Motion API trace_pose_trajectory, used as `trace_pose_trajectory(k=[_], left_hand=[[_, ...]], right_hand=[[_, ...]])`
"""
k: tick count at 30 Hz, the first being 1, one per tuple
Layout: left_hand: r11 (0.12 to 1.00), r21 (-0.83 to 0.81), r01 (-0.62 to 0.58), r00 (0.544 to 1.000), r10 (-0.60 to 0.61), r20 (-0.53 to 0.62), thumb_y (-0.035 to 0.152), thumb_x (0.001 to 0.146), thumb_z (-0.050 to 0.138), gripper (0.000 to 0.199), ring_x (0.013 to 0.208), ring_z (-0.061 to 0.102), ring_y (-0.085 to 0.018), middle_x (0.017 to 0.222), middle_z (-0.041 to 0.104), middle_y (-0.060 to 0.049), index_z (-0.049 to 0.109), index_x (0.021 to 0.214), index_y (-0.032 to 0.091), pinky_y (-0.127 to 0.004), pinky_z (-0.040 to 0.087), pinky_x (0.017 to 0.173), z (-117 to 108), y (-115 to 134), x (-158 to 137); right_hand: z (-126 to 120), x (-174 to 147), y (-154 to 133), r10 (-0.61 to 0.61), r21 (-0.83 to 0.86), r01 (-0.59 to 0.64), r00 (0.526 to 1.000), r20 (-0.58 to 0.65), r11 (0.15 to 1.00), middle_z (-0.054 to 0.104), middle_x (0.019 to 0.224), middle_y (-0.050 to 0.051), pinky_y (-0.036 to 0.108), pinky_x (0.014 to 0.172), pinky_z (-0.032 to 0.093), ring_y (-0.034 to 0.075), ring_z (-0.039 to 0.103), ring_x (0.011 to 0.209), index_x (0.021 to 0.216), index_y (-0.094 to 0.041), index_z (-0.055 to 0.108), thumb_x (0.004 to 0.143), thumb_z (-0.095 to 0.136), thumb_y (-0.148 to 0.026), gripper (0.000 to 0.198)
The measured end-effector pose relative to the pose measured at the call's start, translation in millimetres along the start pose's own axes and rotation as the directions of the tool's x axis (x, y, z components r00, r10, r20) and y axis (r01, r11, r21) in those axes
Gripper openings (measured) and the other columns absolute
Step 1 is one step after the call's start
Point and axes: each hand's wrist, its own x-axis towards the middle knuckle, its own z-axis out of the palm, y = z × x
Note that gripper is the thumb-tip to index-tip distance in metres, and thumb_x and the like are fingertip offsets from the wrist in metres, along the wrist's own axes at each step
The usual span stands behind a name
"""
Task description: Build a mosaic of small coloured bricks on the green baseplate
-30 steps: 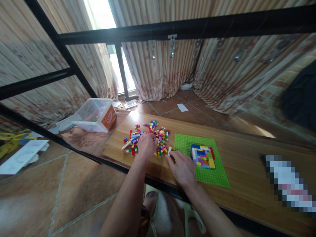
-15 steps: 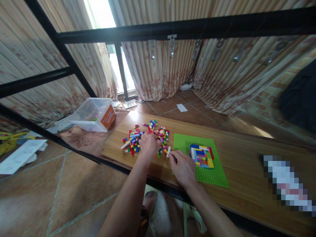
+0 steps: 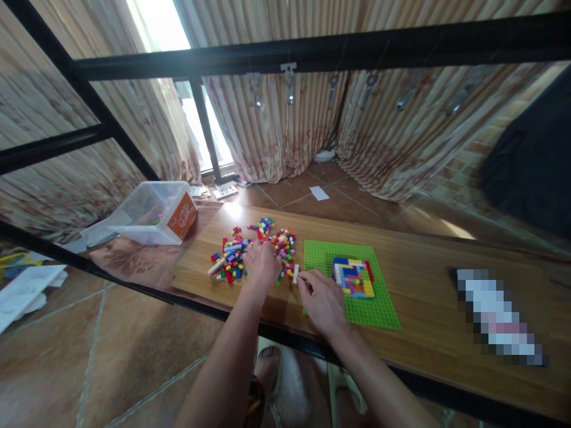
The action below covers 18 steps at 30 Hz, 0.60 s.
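My right hand point(image 3: 325, 300) pinches a long white brick point(image 3: 296, 273) between thumb and fingertips, just left of the green baseplate point(image 3: 383, 309). Over a loose pile of coloured bricks point(image 3: 232, 255) lies my left hand point(image 3: 263, 263), back up and fingers pointing down into the bricks. Its fingertips are hidden, so what they touch cannot be made out. On the baseplate sits a roughly square layout of joined bricks point(image 3: 354, 278) in blue, white, red, yellow and other colours, right of my right hand.
The wooden table point(image 3: 419, 291) carries all of this, with a blurred-out object point(image 3: 499, 318) at its right. Beyond the left end stands a clear plastic box point(image 3: 147, 208) with an orange label. A black metal bar point(image 3: 312, 50) with hanging clips crosses above the far side.
The view has shifted, so the table scene sits a little further left. My right hand still pinches the white brick, and my left hand stays over the pile.
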Motion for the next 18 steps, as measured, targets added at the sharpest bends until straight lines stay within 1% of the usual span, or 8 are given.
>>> trace_pose_trajectory(k=[2, 5, 9, 14, 18], left_hand=[[1.0, 0.022, 0.007, 1.0, -0.007, -0.03, 0.033, 0.084, 0.055, 0.025, 0.111, 0.054, -0.032, 0.112, 0.063, -0.013, 0.069, 0.1, 0.02, -0.043, 0.047, 0.088, 0.9, -0.2, -0.3], [0.998, 0.055, 0.038, 0.997, -0.033, -0.074, 0.035, 0.083, 0.057, 0.026, 0.111, 0.054, -0.033, 0.112, 0.063, -0.014, 0.069, 0.099, 0.019, -0.044, 0.046, 0.087, 2.1, 0.3, 0.0], [0.997, 0.063, 0.047, 0.996, -0.042, -0.073, 0.035, 0.081, 0.06, 0.025, 0.111, 0.054, -0.034, 0.112, 0.063, -0.015, 0.07, 0.098, 0.02, -0.044, 0.046, 0.086, 2.7, 1.5, 1.6], [0.997, 0.067, 0.027, 0.998, -0.024, -0.05, 0.033, 0.081, 0.059, 0.024, 0.111, 0.054, -0.034, 0.109, 0.063, -0.016, 0.069, 0.097, 0.018, -0.044, 0.046, 0.085, 4.5, 1.0, 4.5], [0.999, 0.026, -0.029, 0.993, 0.032, -0.112, 0.031, 0.082, 0.058, 0.021, 0.106, 0.056, -0.033, 0.106, 0.062, -0.016, 0.067, 0.094, 0.016, -0.043, 0.046, 0.086, 2.5, -4.8, 6.9]], right_hand=[[-1.4, 0.1, -1.6, 0.007, -0.002, -0.007, 1.0, 0.005, 1.0, 0.069, 0.085, 0.004, 0.028, 0.075, 0.043, 0.017, 0.064, 0.082, 0.084, -0.021, 0.068, 0.094, 0.049, -0.022, 0.022], [-3.0, -0.3, -2.2, 0.015, -0.007, -0.015, 1.0, 0.016, 1.0, 0.07, 0.085, 0.004, 0.027, 0.074, 0.043, 0.017, 0.064, 0.081, 0.086, -0.021, 0.068, 0.094, 0.049, -0.02, 0.021], [-4.0, -0.7, -1.2, 0.017, -0.001, -0.017, 0.999, 0.028, 1.0, 0.069, 0.085, 0.003, 0.027, 0.074, 0.042, 0.017, 0.063, 0.081, 0.085, -0.021, 0.068, 0.094, 0.049, -0.021, 0.021], [-4.3, -1.2, -1.3, 0.01, 0.017, -0.011, 1.0, 0.028, 1.0, 0.069, 0.085, 0.003, 0.027, 0.074, 0.042, 0.017, 0.063, 0.08, 0.085, -0.021, 0.068, 0.094, 0.049, -0.021, 0.021], [-7.6, -0.4, -3.3, 0.009, 0.061, -0.01, 1.0, 0.01, 0.998, 0.069, 0.085, 0.004, 0.028, 0.073, 0.043, 0.017, 0.063, 0.079, 0.084, -0.021, 0.069, 0.094, 0.049, -0.022, 0.022]])
